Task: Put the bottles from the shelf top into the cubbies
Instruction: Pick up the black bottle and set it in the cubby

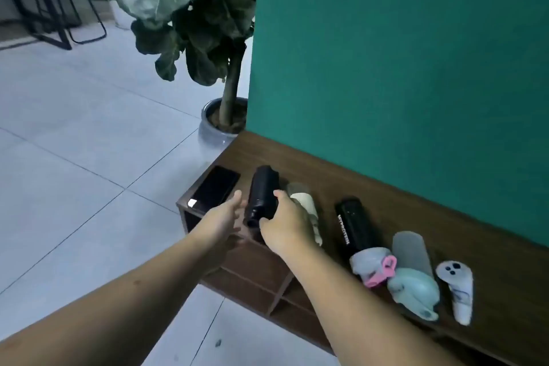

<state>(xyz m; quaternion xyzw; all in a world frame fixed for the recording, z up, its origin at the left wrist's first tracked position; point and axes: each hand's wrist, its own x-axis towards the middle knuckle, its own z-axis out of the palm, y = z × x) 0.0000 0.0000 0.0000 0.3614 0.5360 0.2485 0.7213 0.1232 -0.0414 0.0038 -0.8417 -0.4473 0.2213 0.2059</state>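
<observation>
A row of bottles lies on the dark wooden shelf top (371,187). At the left end is a black bottle (263,190), and my right hand (285,224) is closed around its lower end. My left hand (221,215) hovers open just left of that bottle, fingers spread. A cream bottle (306,205) lies partly hidden behind my right hand. Further right are a black bottle with white lettering and a pale pink-strapped lid (355,226), a mint green bottle (411,273) and a small white one (459,291). Open cubbies (252,270) show below the shelf's front edge.
A black phone (215,187) lies at the shelf top's left corner. A green wall (401,53) rises behind the shelf. A potted plant (219,122) stands on the tiled floor by the shelf's far end. Black chair legs (59,24) are far left.
</observation>
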